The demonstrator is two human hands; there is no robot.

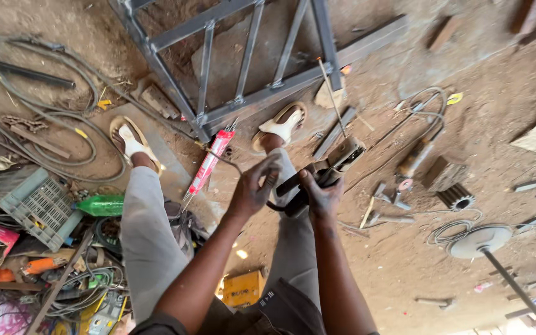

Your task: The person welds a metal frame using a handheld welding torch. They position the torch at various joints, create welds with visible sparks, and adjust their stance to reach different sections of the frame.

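My right hand (pixel 319 197) grips the black handle of a welding electrode holder (pixel 336 162), whose jaws clamp a thin welding rod (pixel 331 96) that points up toward a grey steel frame (pixel 249 68). My left hand (pixel 257 186) is closed on the black cable just left of the holder's handle. Both hands hover above my knees, over the dirt floor. My feet in white sandals (pixel 283 126) rest near the frame's lower bar. A red packet of welding rods (pixel 209 162) lies between my legs, just left of my left hand.
A green bottle (pixel 102 205), a grey plastic crate (pixel 35 205) and tangled cables (pixel 63 124) lie at the left. A yellow box (pixel 241 289) sits under my arms. An angle grinder (pixel 417 155), a toothed gear (pixel 456 197) and a round stand base (pixel 482 241) lie at the right.
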